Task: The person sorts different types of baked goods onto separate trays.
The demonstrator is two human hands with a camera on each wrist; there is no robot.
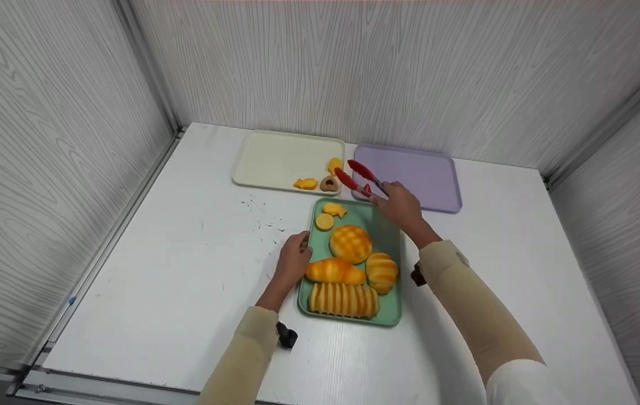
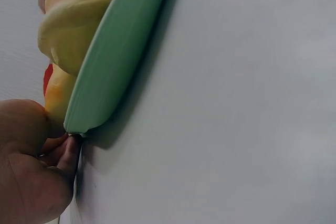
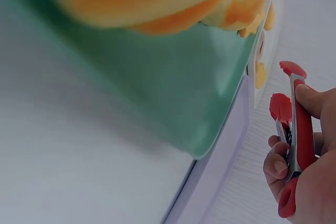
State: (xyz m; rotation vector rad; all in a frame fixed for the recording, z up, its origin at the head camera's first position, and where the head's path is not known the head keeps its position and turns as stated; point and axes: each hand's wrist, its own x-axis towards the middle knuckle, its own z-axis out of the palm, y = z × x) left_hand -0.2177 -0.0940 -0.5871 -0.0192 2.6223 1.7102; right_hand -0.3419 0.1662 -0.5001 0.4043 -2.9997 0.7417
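Observation:
My left hand (image 1: 294, 260) pinches the left rim of the green tray (image 1: 390, 312); in the left wrist view its fingers sit at the tray's edge. On that tray lie a fish-shaped piece (image 1: 333, 210), a round biscuit (image 1: 324, 222), a round bun (image 1: 350, 243), a long bread roll (image 1: 336, 271), a striped roll (image 1: 381, 272) and a ridged loaf (image 1: 343, 300). My right hand (image 1: 401, 207) holds red-tipped tongs (image 3: 303, 129) above the gap between the two back trays. Their tips stand apart with nothing between them.
At the back left, a cream tray (image 1: 280, 157) carries two yellow fish-shaped pieces (image 1: 305, 184) and a brown piece (image 1: 329, 184) in its near right corner. Beside it is a purple tray (image 1: 421, 174), partly behind my right hand. Pale wood-grain panels (image 1: 354, 73) enclose the white table (image 1: 185, 270).

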